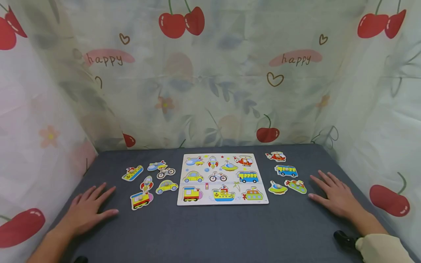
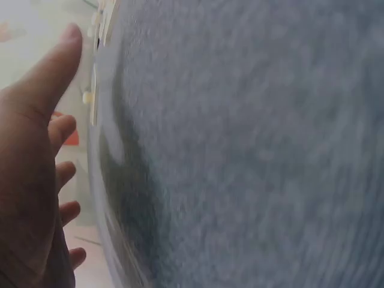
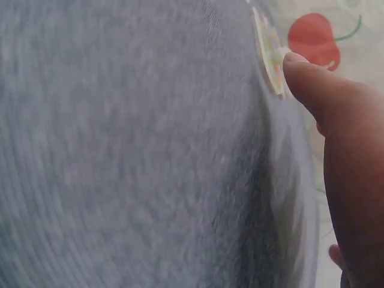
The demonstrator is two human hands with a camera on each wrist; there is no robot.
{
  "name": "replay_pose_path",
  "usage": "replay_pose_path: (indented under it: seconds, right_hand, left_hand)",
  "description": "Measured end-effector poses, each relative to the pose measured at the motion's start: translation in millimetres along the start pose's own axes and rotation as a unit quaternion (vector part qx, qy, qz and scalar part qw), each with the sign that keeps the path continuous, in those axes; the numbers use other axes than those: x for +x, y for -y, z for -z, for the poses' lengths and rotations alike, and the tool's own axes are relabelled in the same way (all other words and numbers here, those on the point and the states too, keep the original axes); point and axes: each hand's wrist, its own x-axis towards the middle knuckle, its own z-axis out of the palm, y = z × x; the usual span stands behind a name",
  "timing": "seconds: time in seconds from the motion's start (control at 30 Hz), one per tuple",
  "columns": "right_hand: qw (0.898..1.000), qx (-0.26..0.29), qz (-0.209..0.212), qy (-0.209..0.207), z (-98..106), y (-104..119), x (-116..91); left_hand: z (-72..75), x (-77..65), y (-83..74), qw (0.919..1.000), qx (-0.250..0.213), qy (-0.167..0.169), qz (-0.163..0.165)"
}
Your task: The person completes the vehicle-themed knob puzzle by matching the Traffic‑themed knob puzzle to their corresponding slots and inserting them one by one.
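Observation:
My left hand (image 1: 86, 212) lies spread at the left of the dark table, holding nothing. Nearest to it is the train piece (image 1: 141, 200); around that lie the rocket piece (image 1: 146, 183), ship piece (image 1: 132, 173), airplane piece (image 1: 156, 166), bicycle piece (image 1: 166, 172) and car piece (image 1: 167, 187). On the right, my right hand (image 1: 338, 199) is spread with no object in it, beside the submarine piece (image 1: 296, 186). Close by are the flying saucer piece (image 1: 277, 187), bus piece (image 1: 286, 171) and helicopter piece (image 1: 276, 156). Between the hands sits the puzzle board (image 1: 223, 201) with matching vehicle pictures.
A dark grey cloth (image 1: 210, 233) covers the table. Patterned curtains (image 1: 217, 95) with cherries and flowers stand behind it and on both sides. A black object (image 1: 345, 240) shows by the right wrist, near a light sleeve (image 1: 383, 248).

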Motion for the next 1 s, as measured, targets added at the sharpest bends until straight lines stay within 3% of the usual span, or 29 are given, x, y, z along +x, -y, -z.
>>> replay_pose_path:
  seconds: [0.33, 0.53, 0.87, 1.0]
  right_hand:
    - [1.000, 0.019, 0.015, -0.016, 5, 17, -1]
    - [0.999, 0.036, 0.016, -0.030, 6, 27, -2]
    - [0.991, 0.102, 0.007, -0.083, 6, 56, -5]
    - [0.988, 0.119, -0.004, -0.094, 4, 69, -5]
  left_hand:
    - [1.6, 1.0, -20.0, 0.9992, -0.022, -0.019, -0.026]
    - [1.7, 0.8, -32.3, 0.9966, -0.051, -0.047, -0.043]
    - [1.2, 1.3, -59.9, 0.9853, -0.121, -0.101, -0.066]
    - [4.0, 0.8, -73.1, 0.9761, -0.160, -0.130, -0.068]
